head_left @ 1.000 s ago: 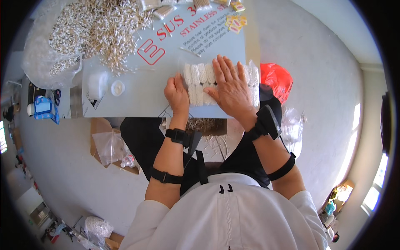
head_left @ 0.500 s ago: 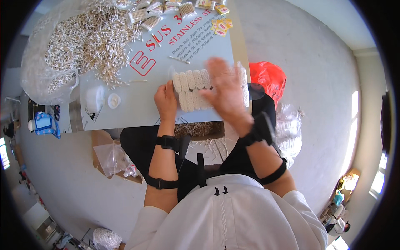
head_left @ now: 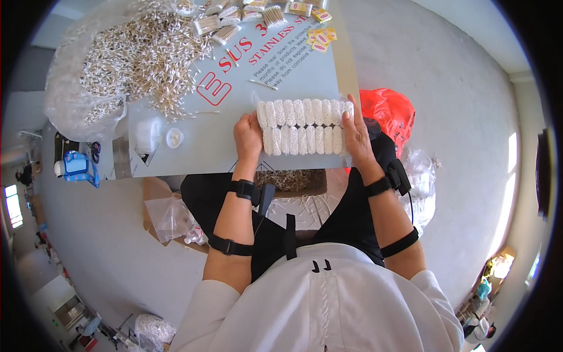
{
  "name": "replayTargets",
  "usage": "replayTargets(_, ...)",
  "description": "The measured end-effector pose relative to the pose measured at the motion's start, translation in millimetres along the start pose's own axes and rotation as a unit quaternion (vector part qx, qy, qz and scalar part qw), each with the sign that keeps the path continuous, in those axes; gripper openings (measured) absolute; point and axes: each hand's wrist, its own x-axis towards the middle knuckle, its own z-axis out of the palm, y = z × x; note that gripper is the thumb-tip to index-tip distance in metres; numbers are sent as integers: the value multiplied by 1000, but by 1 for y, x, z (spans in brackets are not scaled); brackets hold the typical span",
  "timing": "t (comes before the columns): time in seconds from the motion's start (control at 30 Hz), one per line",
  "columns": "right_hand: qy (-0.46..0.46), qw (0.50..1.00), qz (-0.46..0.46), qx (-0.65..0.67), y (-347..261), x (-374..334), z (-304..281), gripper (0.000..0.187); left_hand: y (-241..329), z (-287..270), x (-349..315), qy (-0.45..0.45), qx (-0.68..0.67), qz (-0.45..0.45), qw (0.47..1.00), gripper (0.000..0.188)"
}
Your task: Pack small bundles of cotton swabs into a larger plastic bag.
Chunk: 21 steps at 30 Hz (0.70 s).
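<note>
A clear plastic bag of cotton swab bundles (head_left: 302,126) lies on the table near its front edge. Its white tips face up in two rows, with a dark gap between them. My left hand (head_left: 248,139) is closed at the bag's left end, fingers curled against the side. At the other end my right hand (head_left: 358,141) grips the bag, thumb on top and fingers along the side. To the left, a big heap of loose cotton swabs (head_left: 138,61) spills out of a clear plastic bag (head_left: 61,105).
Bundled swabs (head_left: 274,16) and yellow cards (head_left: 321,39) lie at the table's far side. Left of my hands are a small round white lid (head_left: 175,138) and a clear container (head_left: 149,135). Below the table sits a box of swabs (head_left: 293,180); a red bag (head_left: 388,111) is at the right.
My right hand, blurred above the bag before, has come down to its right end and holds it. My left hand remains at the left end. The whole view has shifted slightly.
</note>
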Motion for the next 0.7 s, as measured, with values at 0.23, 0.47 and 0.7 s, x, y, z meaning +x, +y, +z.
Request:
replayTargets(0.23, 4, 999, -13, 29, 2, -3, -4, 63, 24, -20, -4, -112, -329, -224, 911, 31)
replayTargets(0.47, 43, 962, 53, 265, 5, -22, -3, 52, 123, -57, 9, -232, -249, -171, 925, 29)
replayTargets(0.7, 63, 960, 58, 265, 17, -27, 6, 37, 220, -18, -53, -143, 159, 278, 937, 24)
